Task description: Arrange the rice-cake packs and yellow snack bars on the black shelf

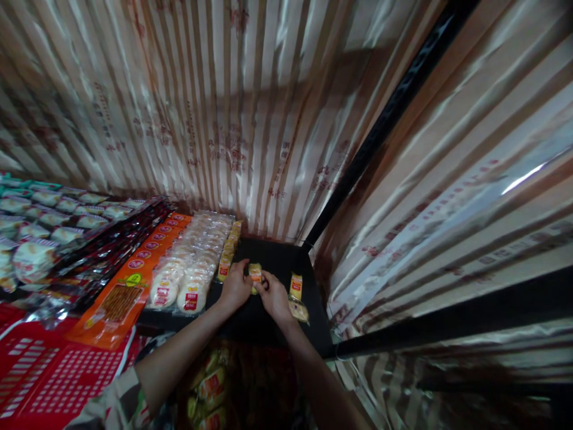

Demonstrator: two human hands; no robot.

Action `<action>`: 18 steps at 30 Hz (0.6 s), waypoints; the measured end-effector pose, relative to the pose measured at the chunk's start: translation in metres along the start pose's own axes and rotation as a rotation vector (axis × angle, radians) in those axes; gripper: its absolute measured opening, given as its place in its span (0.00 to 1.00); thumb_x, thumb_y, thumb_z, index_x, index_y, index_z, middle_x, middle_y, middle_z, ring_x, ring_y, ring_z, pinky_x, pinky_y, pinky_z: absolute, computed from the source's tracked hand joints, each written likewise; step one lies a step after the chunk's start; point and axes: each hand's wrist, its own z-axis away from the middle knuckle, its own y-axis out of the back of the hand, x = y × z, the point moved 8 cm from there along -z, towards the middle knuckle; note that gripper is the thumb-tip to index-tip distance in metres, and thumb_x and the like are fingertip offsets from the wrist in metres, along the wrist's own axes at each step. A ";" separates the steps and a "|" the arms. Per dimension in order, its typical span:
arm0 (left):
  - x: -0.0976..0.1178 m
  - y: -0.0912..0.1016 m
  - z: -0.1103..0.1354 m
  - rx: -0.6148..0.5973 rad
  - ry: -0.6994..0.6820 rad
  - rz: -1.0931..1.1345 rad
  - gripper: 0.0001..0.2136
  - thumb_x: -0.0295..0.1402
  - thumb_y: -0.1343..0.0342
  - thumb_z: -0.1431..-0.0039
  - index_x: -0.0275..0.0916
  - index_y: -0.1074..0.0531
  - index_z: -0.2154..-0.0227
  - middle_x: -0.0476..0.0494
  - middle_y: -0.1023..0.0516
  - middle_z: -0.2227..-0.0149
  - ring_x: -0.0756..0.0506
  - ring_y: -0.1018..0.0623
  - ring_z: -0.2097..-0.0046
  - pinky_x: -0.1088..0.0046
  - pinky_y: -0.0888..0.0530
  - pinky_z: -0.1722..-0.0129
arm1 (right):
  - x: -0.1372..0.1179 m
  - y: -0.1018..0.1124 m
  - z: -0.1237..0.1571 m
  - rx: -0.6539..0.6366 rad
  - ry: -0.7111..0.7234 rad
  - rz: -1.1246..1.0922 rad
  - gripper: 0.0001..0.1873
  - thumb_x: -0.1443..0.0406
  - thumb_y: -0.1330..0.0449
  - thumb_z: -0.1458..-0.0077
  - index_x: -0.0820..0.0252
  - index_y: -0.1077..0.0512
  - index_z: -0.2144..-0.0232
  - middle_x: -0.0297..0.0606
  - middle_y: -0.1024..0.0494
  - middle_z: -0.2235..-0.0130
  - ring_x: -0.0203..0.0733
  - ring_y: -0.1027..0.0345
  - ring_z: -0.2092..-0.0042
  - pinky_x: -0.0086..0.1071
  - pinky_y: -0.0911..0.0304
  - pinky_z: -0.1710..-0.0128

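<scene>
Holding a small yellow plastic-wrapped packet with a red-and-white label (255,276) between them, a person's left hand (237,286) and right hand (274,295) meet above a black flat shelf (277,254). Both grips look narrow: fingertips pinch the packet from either side, upright, label towards the viewer; whether it touches the shelf, I cannot tell. The step in hand appears to be positioning this single packet; the next move seems to call for a light, level pinch and fingers kept off its neighbours.

Along the shelf's back-left part runs a row of matching yellow packets (227,254), just left of the left hand. Near the right edge lie another yellow packet (296,286) and, just in front of it, a paler clear-wrapped piece (299,310).

Farther left, clear plastic packs (190,295) hold round white pieces in two columns. Beside them, a long orange pack (152,245) shows thin brown sticks through its window. Its front end overlaps a red perforated plastic basket (71,373). Below the shelf's front edge, more yellow packets (212,385) sit in shadow; what contains them is too dark to tell.
</scene>
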 end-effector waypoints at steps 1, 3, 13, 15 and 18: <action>0.001 -0.001 -0.004 0.029 -0.007 0.024 0.20 0.20 0.48 0.55 0.37 0.31 0.56 0.37 0.30 0.52 0.42 0.30 0.51 0.65 0.38 0.45 | 0.006 -0.001 -0.010 0.014 -0.047 -0.030 0.13 0.62 0.42 0.51 0.54 0.27 0.61 0.34 0.25 0.70 0.39 0.33 0.71 0.30 0.41 0.68; 0.003 -0.007 -0.011 0.055 -0.007 0.065 0.19 0.21 0.49 0.52 0.36 0.32 0.55 0.36 0.33 0.49 0.42 0.31 0.48 0.66 0.39 0.44 | 0.017 -0.003 -0.031 0.048 -0.135 -0.096 0.11 0.61 0.42 0.51 0.55 0.27 0.64 0.33 0.25 0.71 0.39 0.32 0.69 0.29 0.41 0.68; -0.021 -0.044 -0.060 0.015 0.133 0.284 0.15 0.32 0.54 0.41 0.36 0.33 0.52 0.38 0.33 0.44 0.43 0.38 0.40 0.67 0.46 0.40 | 0.030 -0.031 -0.114 0.100 -0.226 -0.074 0.12 0.59 0.43 0.50 0.58 0.29 0.63 0.39 0.22 0.64 0.40 0.28 0.62 0.31 0.38 0.63; -0.027 -0.049 -0.071 0.021 0.135 0.312 0.16 0.33 0.55 0.41 0.37 0.33 0.52 0.39 0.34 0.43 0.44 0.38 0.40 0.68 0.46 0.40 | 0.030 -0.033 -0.126 0.133 -0.230 -0.066 0.13 0.60 0.43 0.50 0.57 0.30 0.61 0.39 0.22 0.63 0.40 0.28 0.62 0.31 0.38 0.62; -0.034 -0.054 -0.085 0.045 0.163 0.384 0.17 0.35 0.56 0.40 0.37 0.36 0.49 0.38 0.37 0.41 0.44 0.38 0.40 0.70 0.43 0.41 | 0.027 -0.036 -0.142 0.162 -0.205 -0.055 0.15 0.60 0.42 0.50 0.56 0.32 0.59 0.38 0.22 0.63 0.40 0.28 0.62 0.31 0.37 0.63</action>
